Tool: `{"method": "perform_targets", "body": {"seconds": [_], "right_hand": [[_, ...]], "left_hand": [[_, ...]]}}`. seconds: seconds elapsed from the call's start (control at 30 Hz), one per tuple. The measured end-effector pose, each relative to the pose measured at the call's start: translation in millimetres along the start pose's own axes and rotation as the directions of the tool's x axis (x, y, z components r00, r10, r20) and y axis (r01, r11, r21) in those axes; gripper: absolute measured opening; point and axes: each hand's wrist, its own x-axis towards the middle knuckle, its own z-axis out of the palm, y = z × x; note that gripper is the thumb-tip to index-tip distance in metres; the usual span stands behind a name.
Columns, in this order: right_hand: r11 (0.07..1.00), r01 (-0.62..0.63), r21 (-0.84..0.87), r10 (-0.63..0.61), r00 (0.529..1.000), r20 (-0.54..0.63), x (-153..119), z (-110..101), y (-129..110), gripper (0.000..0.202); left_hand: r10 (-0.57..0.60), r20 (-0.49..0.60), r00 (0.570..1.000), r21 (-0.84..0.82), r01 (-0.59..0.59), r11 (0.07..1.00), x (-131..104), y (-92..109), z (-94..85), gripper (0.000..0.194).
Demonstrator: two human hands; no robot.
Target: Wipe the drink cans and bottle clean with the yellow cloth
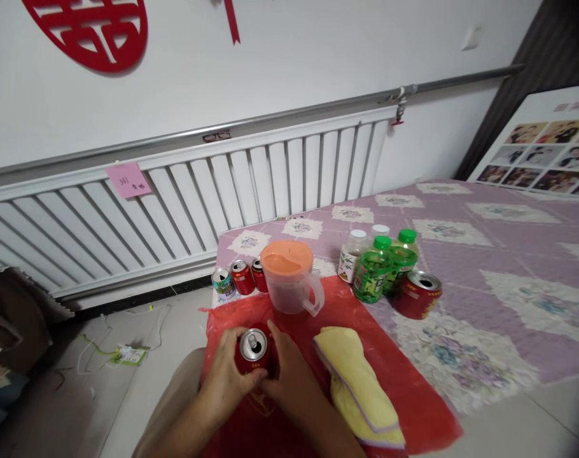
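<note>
My left hand (223,369) wraps the left side of a red drink can (251,366), its thumb across the front. From the other side my right hand (284,366) curves round the same can, fingers along its right edge. The can is upright, and its silver top shows a pull tab beside a dark opening. Beneath it lies a red plastic sheet (337,302). Just beyond the hands stands a clear plastic jug (287,296) with an orange lid. A folded yellow cloth (361,388) lies to the right of my right hand.
Smaller cans (242,278) stand left of the jug. Green-capped bottles (373,270), a white-capped bottle (350,257) and a large red can (418,296) are at the right. A patterned purple tablecloth (442,210) covers the table; a white radiator (275,165) runs behind.
</note>
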Motion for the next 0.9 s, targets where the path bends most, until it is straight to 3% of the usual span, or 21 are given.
{"method": "perform_targets", "body": {"seconds": [0.17, 0.4, 0.57, 0.9], "right_hand": [[1.0, -0.027, -0.002, 0.027, 0.999, 0.026, 1.5, 1.2, -1.4, 0.094], [0.999, 0.022, 0.044, -0.023, 0.999, 0.033, 3.8, 2.6, 10.1, 0.094], [0.997, 0.048, 0.058, -0.048, 0.999, 0.009, 2.3, 5.8, 12.7, 0.091], [0.998, 0.063, 0.0, -0.063, 0.998, -0.015, 2.0, -1.6, 13.2, 0.086]], "left_hand": [[-0.055, -0.018, 0.998, 0.017, 0.055, 0.998, -1.2, 3.4, 0.9, 0.059], [-0.025, 0.149, 0.989, -0.04, 0.031, 0.999, -5.6, -5.2, -3.5, 0.086], [-0.02, 0.171, 0.985, -0.091, 0.036, 0.995, -5.1, -17.5, -4.1, 0.078], [0.037, 0.16, 0.986, -0.157, -0.012, 0.987, 5.6, -14.1, -6.0, 0.073]]}}
